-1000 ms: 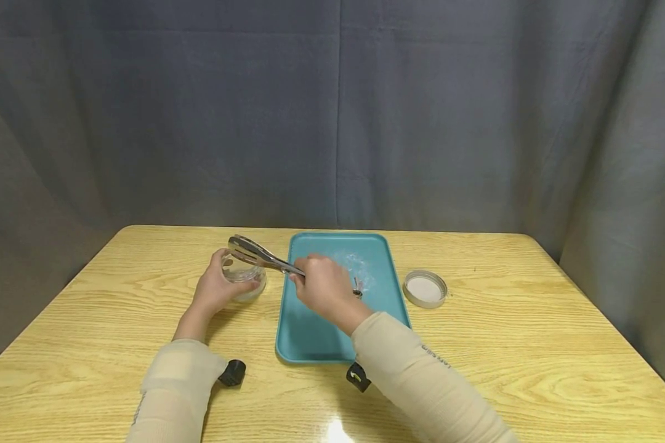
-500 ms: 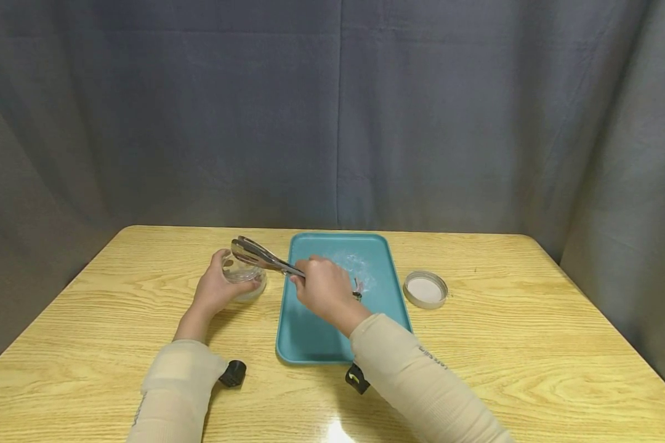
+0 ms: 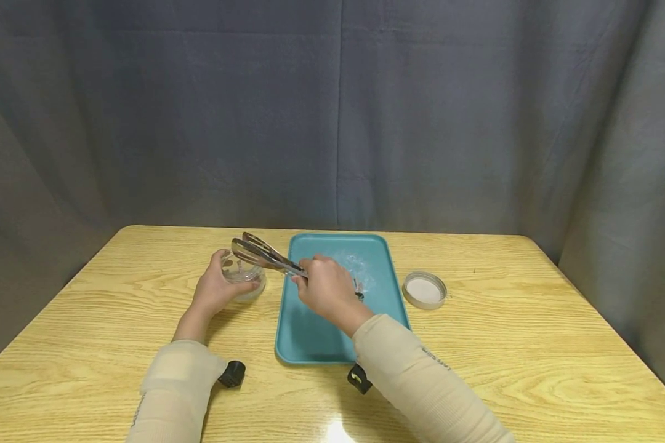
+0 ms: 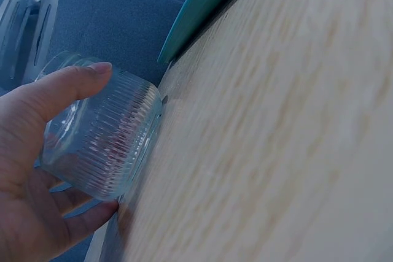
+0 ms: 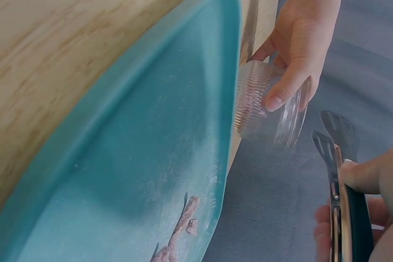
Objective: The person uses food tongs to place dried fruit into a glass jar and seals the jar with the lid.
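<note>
My left hand [image 3: 215,289] holds a clear ribbed glass jar [image 4: 113,130] on the table, left of the tray, with the thumb on one side and fingers on the other. Its mouth faces up, and something pale shows inside. My right hand [image 3: 328,289] grips metal tongs [image 3: 279,264] with a dark handle. The tongs' two slotted ends stand apart above the jar, and I see nothing between them. Below the right hand lies a teal tray [image 3: 316,347] with white powder. Pinkish-brown sticks [image 5: 178,231] on it are partly hidden by the hand in the head view.
A round lid [image 3: 425,290] with a white inside lies on the wooden table [image 3: 532,344] right of the tray. A grey curtain [image 3: 332,123] hangs behind the table. Black camera mounts [image 3: 233,373] sit at both wrists.
The tongs' ends have spread apart above the jar; they were closer together before. A pale shape now shows inside the jar. My left hand keeps its place.
</note>
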`<state>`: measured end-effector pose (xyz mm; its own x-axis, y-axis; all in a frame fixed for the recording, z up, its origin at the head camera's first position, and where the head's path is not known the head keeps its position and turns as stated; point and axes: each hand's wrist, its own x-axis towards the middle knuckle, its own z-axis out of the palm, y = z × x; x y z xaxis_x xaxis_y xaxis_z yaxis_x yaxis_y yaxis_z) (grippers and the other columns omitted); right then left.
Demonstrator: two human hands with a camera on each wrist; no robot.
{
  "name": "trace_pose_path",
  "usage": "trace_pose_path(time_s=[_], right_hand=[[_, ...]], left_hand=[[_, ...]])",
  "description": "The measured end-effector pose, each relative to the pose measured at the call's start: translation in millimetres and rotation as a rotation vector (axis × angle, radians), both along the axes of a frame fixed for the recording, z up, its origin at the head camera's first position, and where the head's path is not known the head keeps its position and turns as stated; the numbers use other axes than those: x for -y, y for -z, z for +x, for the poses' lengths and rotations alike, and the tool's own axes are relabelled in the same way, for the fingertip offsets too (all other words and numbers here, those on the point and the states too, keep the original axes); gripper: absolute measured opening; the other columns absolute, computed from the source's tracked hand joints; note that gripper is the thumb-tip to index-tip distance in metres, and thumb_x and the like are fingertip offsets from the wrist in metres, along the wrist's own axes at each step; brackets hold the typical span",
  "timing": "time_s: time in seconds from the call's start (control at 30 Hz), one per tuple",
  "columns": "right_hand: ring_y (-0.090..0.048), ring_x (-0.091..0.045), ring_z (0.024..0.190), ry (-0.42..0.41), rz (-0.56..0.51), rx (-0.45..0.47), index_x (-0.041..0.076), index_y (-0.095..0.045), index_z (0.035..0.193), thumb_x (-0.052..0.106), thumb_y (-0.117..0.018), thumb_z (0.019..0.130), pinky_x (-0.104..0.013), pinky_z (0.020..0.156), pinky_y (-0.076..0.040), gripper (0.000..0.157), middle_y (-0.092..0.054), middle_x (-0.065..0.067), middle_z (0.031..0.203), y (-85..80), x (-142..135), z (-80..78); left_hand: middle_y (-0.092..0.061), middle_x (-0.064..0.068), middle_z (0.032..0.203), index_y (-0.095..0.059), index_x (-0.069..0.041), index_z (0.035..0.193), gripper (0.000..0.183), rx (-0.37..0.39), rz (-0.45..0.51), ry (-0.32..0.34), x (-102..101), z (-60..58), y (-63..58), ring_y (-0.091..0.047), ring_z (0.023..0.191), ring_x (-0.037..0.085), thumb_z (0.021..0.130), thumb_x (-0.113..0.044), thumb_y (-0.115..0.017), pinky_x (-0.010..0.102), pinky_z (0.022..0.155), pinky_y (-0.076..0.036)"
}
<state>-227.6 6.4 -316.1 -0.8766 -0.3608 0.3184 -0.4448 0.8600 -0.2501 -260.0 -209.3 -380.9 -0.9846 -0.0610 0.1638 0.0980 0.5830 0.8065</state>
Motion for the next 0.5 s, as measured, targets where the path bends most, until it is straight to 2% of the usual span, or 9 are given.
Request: trace_pose_path(time_s=[0.23,0.33,0.5], right_hand=[[-0.048,-0.012,0.062,0.011,-0.006,0.012,0.01,-0.058,0.112,0.033,-0.054,0.084,-0.027,0.048,-0.04,0.036,-0.055,-0.003,0.088,-6.2,-2.2,1.3],[-0.052,-0.015,0.069,0.02,-0.013,0.001,0.009,-0.057,0.113,0.034,-0.053,0.084,-0.03,0.053,-0.044,0.038,-0.056,-0.005,0.095,-10.6,-5.6,2.0],[-0.051,-0.014,0.067,0.027,-0.02,-0.011,0.008,-0.058,0.112,0.033,-0.055,0.084,-0.03,0.053,-0.043,0.038,-0.055,-0.003,0.086,-16.1,-14.1,1.4]], left_hand=[[-0.032,0.026,0.129,-0.016,-0.005,0.134,0.095,0.004,0.01,0.007,-0.2,1.2,-1.2,-0.033,0.113,0.042,0.065,-0.031,-0.074,0.051,0.09,-0.027],[-0.033,0.026,0.129,-0.016,-0.005,0.134,0.094,0.003,0.006,0.005,-0.2,0.9,-1.3,-0.035,0.111,0.042,0.065,-0.03,-0.074,0.051,0.089,-0.028],[-0.033,0.025,0.128,-0.016,-0.005,0.134,0.094,0.006,0.005,0.004,-0.3,0.3,-1.1,-0.035,0.111,0.042,0.065,-0.03,-0.074,0.051,0.088,-0.03]])
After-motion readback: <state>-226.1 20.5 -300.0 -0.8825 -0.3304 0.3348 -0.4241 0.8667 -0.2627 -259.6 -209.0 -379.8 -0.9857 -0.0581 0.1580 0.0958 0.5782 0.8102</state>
